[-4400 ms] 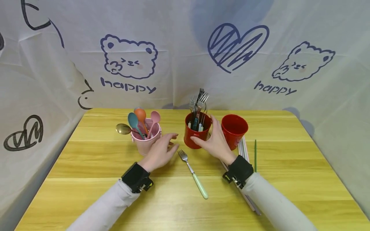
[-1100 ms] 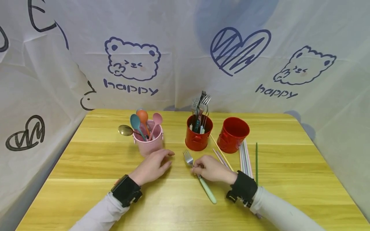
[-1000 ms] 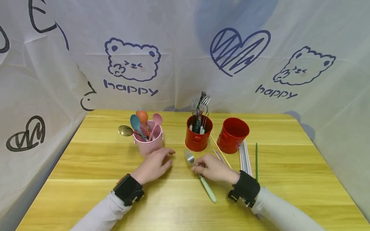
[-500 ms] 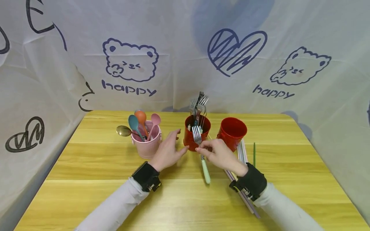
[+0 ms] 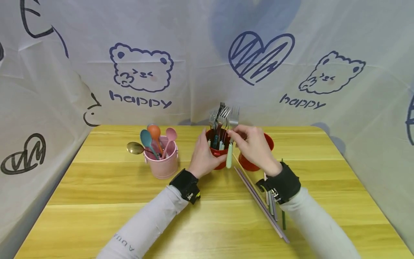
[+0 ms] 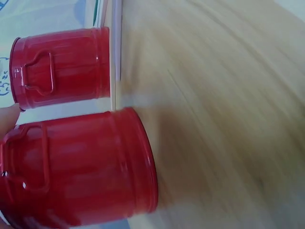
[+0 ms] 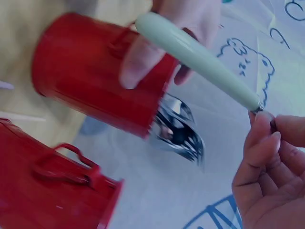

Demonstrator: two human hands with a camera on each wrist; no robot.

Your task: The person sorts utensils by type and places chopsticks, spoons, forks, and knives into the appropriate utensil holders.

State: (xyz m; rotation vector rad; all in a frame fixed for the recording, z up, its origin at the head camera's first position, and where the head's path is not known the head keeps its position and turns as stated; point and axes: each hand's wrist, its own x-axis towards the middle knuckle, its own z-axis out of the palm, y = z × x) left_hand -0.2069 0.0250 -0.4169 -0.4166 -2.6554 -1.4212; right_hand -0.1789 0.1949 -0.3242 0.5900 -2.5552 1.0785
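Observation:
My right hand (image 5: 255, 147) pinches a fork by its neck, with the pale green handle (image 5: 229, 156) hanging down and the tines up. It is held at the right side of a red bucket (image 5: 221, 153) that has several forks (image 5: 220, 122) standing in it, tines up. My left hand (image 5: 204, 156) holds this bucket, thumb across the front and fingers at its left side. In the right wrist view the green handle (image 7: 200, 59) slants past the bucket, outside its rim. A second red bucket (image 5: 247, 163) stands just right, partly hidden behind my right hand.
Left of my left hand stands a pink bucket (image 5: 161, 167) with several spoons, a gold spoon (image 5: 135, 148) sticking out sideways. Several long thin sticks (image 5: 262, 205) lie on the wooden table (image 5: 113, 223) by my right forearm. A white cloth (image 5: 200, 46) with drawings hangs behind.
My right hand took the fork up from the table, lifted it toward the bucket of forks and turned it more upright. My left hand moved right from beside the pink bucket onto the red one.

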